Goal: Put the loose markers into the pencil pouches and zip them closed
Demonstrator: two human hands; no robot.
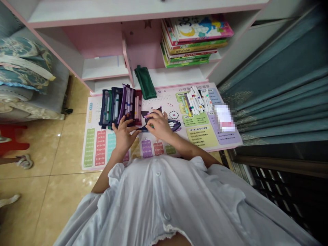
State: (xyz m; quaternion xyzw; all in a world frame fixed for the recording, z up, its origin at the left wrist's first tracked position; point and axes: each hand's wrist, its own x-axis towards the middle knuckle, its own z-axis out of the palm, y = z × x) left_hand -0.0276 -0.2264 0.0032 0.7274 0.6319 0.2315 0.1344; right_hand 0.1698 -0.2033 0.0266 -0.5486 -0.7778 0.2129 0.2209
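Looks like they're working the edge of the dark pouch (pixel 177 127), opening or closing, can't tell. It's on the counter (pixel 166 99), right by their body. Left hand (pixel 125 134) pinches one end, thumb stretched across; right hand (pixel 161 127) arches over, fingertips pinched together. Next tug probably wants the left steady.

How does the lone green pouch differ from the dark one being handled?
The green pouch is deep green; the dark pouch looks navy. The green pouch lies untouched; left hand and right hand touch the dark pouch. Pens show inside the dark pouch, none in the green pouch. Both are long and narrow.
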